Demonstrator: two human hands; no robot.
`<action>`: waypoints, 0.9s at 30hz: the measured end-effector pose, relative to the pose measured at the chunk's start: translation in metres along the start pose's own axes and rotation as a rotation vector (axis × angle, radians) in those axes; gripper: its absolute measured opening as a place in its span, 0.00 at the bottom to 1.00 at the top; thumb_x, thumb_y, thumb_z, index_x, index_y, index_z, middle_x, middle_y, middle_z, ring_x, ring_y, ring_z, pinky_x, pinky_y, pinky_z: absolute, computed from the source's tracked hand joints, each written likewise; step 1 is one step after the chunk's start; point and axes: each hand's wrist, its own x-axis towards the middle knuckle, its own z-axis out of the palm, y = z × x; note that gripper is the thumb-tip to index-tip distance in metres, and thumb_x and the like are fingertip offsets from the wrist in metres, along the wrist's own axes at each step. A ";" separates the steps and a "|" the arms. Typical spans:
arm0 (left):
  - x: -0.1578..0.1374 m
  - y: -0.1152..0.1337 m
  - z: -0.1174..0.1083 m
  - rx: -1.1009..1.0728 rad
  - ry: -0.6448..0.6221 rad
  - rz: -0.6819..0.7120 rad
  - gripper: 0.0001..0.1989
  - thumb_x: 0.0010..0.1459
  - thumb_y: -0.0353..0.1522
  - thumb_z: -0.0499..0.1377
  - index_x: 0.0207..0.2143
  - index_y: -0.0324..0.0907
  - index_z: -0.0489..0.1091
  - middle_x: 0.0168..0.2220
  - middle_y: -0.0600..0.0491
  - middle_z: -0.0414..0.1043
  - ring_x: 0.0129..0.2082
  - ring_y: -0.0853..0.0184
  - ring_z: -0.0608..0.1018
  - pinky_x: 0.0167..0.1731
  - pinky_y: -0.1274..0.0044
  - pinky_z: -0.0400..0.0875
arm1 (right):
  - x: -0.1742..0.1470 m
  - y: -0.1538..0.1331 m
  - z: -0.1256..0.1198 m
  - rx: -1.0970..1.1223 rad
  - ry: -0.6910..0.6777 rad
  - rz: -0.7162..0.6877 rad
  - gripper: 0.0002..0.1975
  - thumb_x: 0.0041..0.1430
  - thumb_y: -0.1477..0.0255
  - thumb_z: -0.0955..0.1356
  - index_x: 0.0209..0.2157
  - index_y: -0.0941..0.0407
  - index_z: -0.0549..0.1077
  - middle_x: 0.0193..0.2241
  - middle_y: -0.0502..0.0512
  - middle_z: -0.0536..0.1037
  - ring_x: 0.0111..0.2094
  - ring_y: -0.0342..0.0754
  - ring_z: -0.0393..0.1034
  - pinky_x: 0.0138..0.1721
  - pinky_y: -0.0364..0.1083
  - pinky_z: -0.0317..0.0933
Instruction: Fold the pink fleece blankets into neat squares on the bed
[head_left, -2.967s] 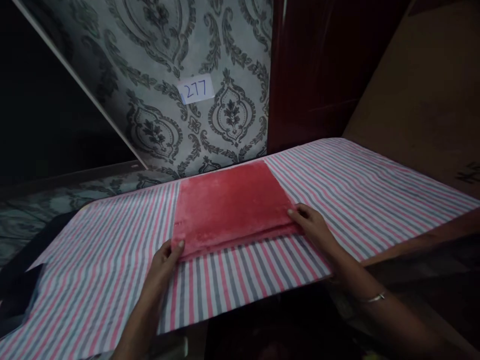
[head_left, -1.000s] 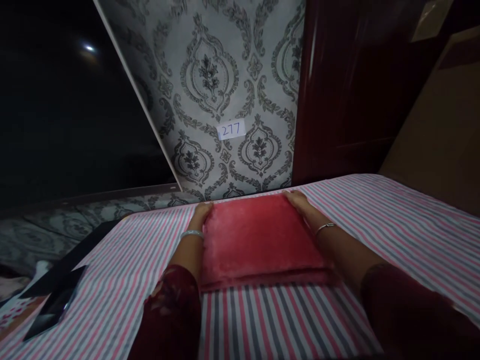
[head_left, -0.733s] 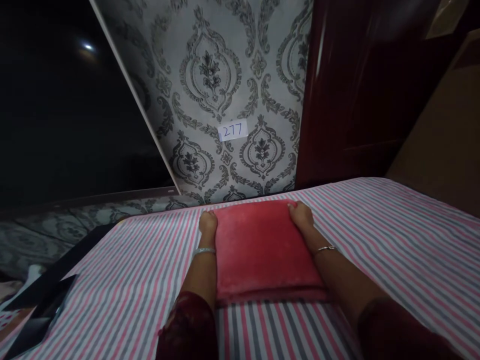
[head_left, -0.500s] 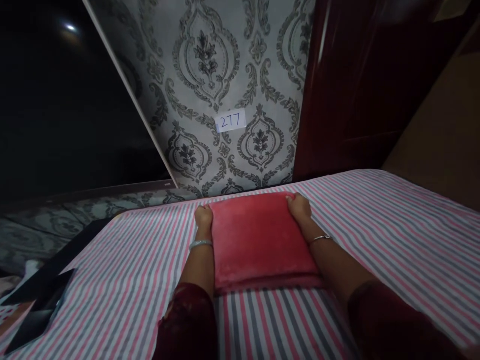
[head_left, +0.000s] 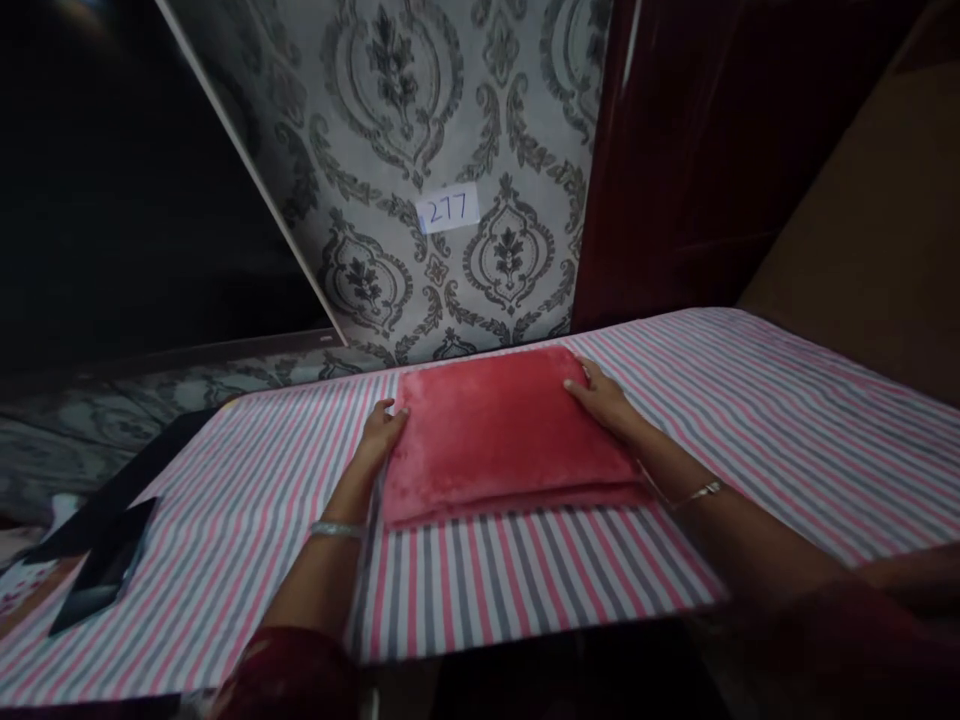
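A folded red plush cloth (head_left: 495,425) lies in front of me, with a layered fold along its near edge. At its left edge is my left hand (head_left: 381,432), the thumb against the cloth and the other fingers curled at its side, partly hidden. My right hand (head_left: 600,397) holds the upper right edge, thumb on top and the fingers around the side. Underneath is a striped pink, grey and white tablecloth (head_left: 255,500).
A dark screen (head_left: 150,200) stands at the left. Behind the table is patterned wallpaper (head_left: 390,120) with a paper label (head_left: 448,208) reading 277. A dark flat device (head_left: 109,565) lies on the left. A dark red glossy panel (head_left: 675,150) rises at the back right.
The view has shifted, and the table's near edge now shows. Both hands have slid nearer along the cloth's sides, and their grip looks looser. The cloth's near edge sits slightly askew.
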 end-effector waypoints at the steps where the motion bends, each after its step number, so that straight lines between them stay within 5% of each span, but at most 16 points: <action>1: -0.013 -0.008 -0.004 -0.004 -0.011 0.002 0.34 0.53 0.47 0.66 0.57 0.39 0.67 0.27 0.57 0.71 0.27 0.66 0.75 0.29 0.77 0.68 | -0.014 0.009 -0.004 0.026 -0.004 -0.016 0.34 0.63 0.62 0.66 0.68 0.57 0.62 0.45 0.59 0.80 0.44 0.55 0.74 0.46 0.49 0.66; 5: -0.064 -0.030 -0.011 0.002 -0.045 0.087 0.34 0.52 0.48 0.65 0.58 0.43 0.67 0.29 0.57 0.73 0.28 0.64 0.76 0.30 0.76 0.68 | -0.062 0.035 -0.016 0.086 -0.005 -0.051 0.36 0.62 0.54 0.64 0.67 0.56 0.62 0.31 0.53 0.77 0.32 0.53 0.71 0.37 0.50 0.66; 9: -0.095 -0.032 -0.003 0.256 0.061 0.241 0.30 0.59 0.45 0.59 0.61 0.42 0.64 0.38 0.48 0.78 0.39 0.55 0.79 0.37 0.71 0.70 | -0.087 0.040 -0.010 0.072 0.055 -0.127 0.36 0.61 0.55 0.64 0.67 0.55 0.62 0.52 0.62 0.77 0.50 0.60 0.72 0.50 0.54 0.66; 13: -0.098 -0.032 0.003 0.435 0.117 0.228 0.26 0.64 0.40 0.51 0.62 0.39 0.63 0.39 0.44 0.78 0.39 0.51 0.80 0.37 0.70 0.69 | -0.093 0.042 -0.002 0.073 0.083 -0.145 0.33 0.63 0.60 0.62 0.67 0.57 0.60 0.64 0.61 0.67 0.61 0.61 0.65 0.59 0.55 0.62; 23: -0.098 -0.038 -0.011 0.317 0.072 0.235 0.30 0.62 0.46 0.50 0.59 0.36 0.66 0.40 0.44 0.78 0.40 0.53 0.79 0.41 0.68 0.72 | -0.090 0.051 -0.008 0.055 0.067 -0.125 0.31 0.64 0.59 0.63 0.65 0.56 0.64 0.59 0.61 0.73 0.57 0.61 0.69 0.59 0.56 0.62; 27: -0.095 -0.013 -0.019 0.437 0.176 0.399 0.32 0.64 0.48 0.49 0.61 0.36 0.66 0.48 0.40 0.77 0.49 0.51 0.78 0.51 0.63 0.71 | -0.079 0.033 -0.021 -0.098 0.168 -0.315 0.32 0.67 0.58 0.60 0.67 0.60 0.62 0.57 0.68 0.74 0.57 0.62 0.67 0.59 0.60 0.61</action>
